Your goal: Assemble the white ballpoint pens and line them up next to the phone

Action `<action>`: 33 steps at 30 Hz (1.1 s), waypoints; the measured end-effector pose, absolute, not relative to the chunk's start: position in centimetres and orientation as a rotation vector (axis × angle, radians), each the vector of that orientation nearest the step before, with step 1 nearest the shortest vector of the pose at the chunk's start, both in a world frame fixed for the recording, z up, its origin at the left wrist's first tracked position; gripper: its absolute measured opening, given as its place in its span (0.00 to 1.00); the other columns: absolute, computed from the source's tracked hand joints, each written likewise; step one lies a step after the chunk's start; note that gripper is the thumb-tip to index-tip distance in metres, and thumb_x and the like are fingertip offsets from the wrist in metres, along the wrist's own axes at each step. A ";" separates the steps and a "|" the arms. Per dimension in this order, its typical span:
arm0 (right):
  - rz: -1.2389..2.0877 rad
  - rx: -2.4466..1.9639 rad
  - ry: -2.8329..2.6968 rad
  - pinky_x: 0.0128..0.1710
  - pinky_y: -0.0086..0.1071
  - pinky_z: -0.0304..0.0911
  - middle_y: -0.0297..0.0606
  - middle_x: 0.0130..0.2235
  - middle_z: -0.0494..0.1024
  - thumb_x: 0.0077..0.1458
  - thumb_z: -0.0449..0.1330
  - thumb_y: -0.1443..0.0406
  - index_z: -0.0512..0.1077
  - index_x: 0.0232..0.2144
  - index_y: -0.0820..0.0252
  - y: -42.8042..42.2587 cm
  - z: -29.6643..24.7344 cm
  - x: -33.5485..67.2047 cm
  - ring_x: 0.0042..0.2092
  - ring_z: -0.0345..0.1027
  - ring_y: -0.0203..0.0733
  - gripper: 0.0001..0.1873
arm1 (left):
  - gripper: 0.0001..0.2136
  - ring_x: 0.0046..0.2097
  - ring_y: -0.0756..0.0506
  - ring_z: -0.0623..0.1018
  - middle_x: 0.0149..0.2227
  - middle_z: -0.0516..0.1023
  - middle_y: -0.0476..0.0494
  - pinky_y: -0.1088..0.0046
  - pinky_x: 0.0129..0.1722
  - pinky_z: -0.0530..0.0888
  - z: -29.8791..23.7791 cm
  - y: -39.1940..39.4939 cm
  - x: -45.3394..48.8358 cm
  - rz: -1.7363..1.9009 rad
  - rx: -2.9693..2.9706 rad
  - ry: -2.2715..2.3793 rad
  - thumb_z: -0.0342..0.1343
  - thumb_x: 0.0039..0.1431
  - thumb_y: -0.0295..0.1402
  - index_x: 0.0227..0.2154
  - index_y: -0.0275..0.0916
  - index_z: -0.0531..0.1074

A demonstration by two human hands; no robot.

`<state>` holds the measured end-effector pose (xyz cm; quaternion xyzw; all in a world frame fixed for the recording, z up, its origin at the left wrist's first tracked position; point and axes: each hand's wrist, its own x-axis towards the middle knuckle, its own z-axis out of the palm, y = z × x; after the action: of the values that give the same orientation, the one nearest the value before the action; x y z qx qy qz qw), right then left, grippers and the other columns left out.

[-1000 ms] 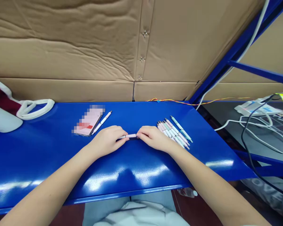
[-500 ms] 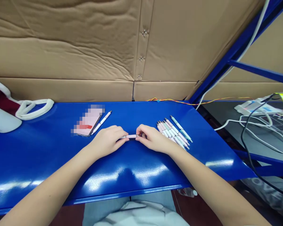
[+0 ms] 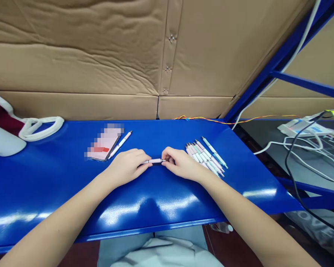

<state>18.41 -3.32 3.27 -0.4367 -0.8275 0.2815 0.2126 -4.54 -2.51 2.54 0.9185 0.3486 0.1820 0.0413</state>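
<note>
Both of my hands rest on the blue table [image 3: 58,185] and hold one pale pink pen [image 3: 155,161] between them. My left hand [image 3: 127,165] pinches its left end with closed fingers. My right hand [image 3: 179,163] pinches its right end, where a dark tip shows. A pile of several pastel pens [image 3: 205,155] lies just right of my right hand. A single pink and white pen [image 3: 120,144] lies beside a phone [image 3: 103,144] beyond my left hand.
A white and dark red bag [image 3: 5,129] with a looped handle sits at the far left. Cardboard [image 3: 100,55] walls the back. Cables [image 3: 303,148] and a power strip lie on the lower shelf to the right, behind a blue frame post.
My right hand's fingers have shifted slightly on the pen's right end, and a dark tip now shows there. My left hand has stayed put.
</note>
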 end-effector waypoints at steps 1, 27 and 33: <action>0.745 -1.219 -2.313 0.30 0.27 0.55 0.32 0.29 0.71 0.55 0.54 0.68 0.65 0.33 0.59 -3.3 3.3 18.5 0.29 0.62 0.34 0.02 | 0.11 0.37 0.47 0.75 0.36 0.76 0.46 0.72 0.37 0.70 2.5 -2.5 -4.6 0.553 2.808 1.071 0.47 0.63 0.38 0.38 0.40 0.73; 0.490 -1.309 -2.573 0.40 0.32 0.59 0.40 0.36 0.72 0.56 0.53 0.69 0.71 0.34 0.61 -2.0 4.0 20.5 0.37 0.66 0.39 0.07 | 0.13 0.38 0.44 0.73 0.35 0.74 0.42 0.67 0.40 0.69 2.2 -1.4 -4.8 0.310 2.894 1.233 0.46 0.62 0.36 0.38 0.39 0.74; 0.851 -1.235 -2.252 0.34 0.30 0.63 0.33 0.30 0.71 0.54 0.57 0.68 0.66 0.36 0.59 -2.5 3.2 19.5 0.32 0.66 0.35 0.06 | 0.16 0.43 0.42 0.71 0.42 0.74 0.41 0.62 0.45 0.68 2.1 -1.6 -4.5 0.446 2.846 1.224 0.50 0.60 0.42 0.44 0.38 0.71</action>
<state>19.45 -2.50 3.23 -0.4457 -0.8125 0.3071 0.2164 -4.47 -1.65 2.13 0.9092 0.3911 0.1426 0.0055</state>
